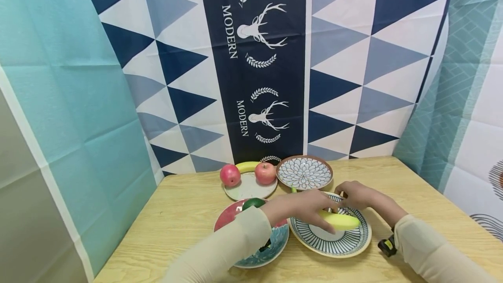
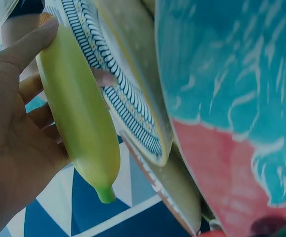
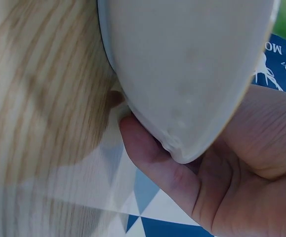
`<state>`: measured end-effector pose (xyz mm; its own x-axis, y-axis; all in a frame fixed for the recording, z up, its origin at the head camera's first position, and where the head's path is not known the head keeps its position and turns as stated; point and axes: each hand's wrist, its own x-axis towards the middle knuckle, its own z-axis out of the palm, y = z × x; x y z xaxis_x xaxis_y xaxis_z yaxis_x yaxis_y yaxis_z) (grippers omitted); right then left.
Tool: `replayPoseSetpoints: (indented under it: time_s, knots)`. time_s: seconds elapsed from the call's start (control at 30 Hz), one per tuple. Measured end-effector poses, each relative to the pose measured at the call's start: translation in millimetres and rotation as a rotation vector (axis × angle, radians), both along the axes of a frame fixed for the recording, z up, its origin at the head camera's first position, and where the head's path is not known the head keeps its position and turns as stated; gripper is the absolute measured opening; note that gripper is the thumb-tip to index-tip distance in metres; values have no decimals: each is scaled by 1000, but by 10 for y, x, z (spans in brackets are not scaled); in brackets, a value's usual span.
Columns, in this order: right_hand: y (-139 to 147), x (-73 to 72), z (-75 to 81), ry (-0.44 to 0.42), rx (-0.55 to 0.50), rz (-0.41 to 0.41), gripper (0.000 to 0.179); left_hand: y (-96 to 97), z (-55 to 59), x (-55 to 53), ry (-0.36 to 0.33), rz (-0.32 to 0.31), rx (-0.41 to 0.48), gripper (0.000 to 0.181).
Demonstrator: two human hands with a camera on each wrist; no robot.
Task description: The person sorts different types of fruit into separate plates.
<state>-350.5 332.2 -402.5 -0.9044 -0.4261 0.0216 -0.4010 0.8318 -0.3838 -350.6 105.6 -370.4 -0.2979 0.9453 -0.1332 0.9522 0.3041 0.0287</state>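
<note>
My left hand (image 1: 310, 208) grips a yellow-green banana (image 1: 341, 221) over the blue-striped plate (image 1: 337, 248). In the left wrist view the thumb lies along one side of the banana (image 2: 81, 108), with the fingers behind it, and its green stem points down. At the plate's far right rim, my right hand (image 1: 355, 194) holds the edge. The right wrist view has the thumb (image 3: 157, 153) against the plate's pale underside (image 3: 182, 74); the other fingers are mostly hidden behind the rim.
Left of the striped plate stands a red-and-blue plate (image 1: 277, 246) with a dark green fruit (image 1: 253, 203), partly covered by the left sleeve. Behind, a white plate (image 1: 249, 189) bears a red fruit (image 1: 230, 175), an apple (image 1: 265, 173) and another banana (image 1: 247, 167). A brown-rimmed petal-patterned plate (image 1: 304, 173) is beside it.
</note>
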Motion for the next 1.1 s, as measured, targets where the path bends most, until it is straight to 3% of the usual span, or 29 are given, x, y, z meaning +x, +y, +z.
replayPoseSetpoints:
  time_s: [0.4,0.73,1.1]
  knots:
    - [-27,9,3,-16,-6,-32,9,55,-174,67,91,-60,-17,50]
    - [-24,-15,-10,-9,7,-35,10,58,-222,103,51,-37,-53,49]
    - [-13,-11,-1,-6,2,-13,10,66,-227,138,58,-5,-99,49]
